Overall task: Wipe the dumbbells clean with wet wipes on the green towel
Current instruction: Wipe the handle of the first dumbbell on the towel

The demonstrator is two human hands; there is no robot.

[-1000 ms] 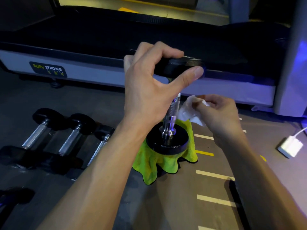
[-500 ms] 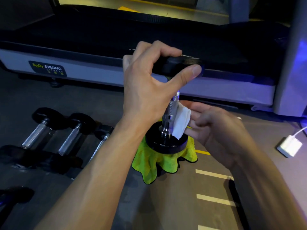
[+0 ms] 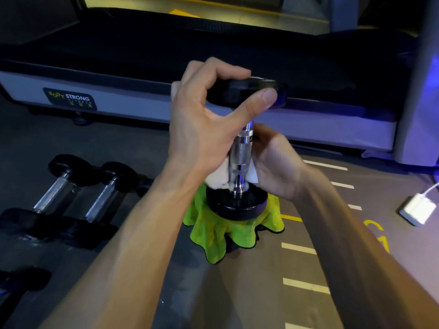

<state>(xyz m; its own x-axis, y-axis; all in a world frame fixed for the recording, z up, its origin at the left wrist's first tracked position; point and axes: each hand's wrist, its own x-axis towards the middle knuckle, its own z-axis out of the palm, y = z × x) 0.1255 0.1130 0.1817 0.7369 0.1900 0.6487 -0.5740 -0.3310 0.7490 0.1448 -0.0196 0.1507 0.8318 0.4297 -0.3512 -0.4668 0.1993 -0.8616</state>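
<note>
Chrome and black rubber make up the dumbbell (image 3: 241, 160), which is stood on end on the green towel (image 3: 228, 233), its lower head resting on the cloth and its upper head uppermost. The upper head is gripped by the left hand (image 3: 209, 119), thumb pressed on the near edge and fingers curled over the far side. A white wet wipe (image 3: 221, 178) is wrapped around the lower part of the knurled handle and is held there by the right hand (image 3: 273, 162), whose fingers are curled behind the bar; how tightly it is pinched cannot be told.

The dumbbell is judged to be heavy, rigid and top-heavy when stood upright, so it is best steadied at the top head, as is done now. The knurled bar is likely to snag the thin, soft wipe, which could be torn. The towel is soft and bunched, so a firm footing is not guaranteed.

One dumbbell is counted on the towel, one wipe and one towel. Two more dumbbells (image 3: 78, 198) are plainly seen lying on the floor to the left; a third beside them is mostly hidden by the forearm, and a dark shape at the lower left edge cannot be told for sure.
</note>
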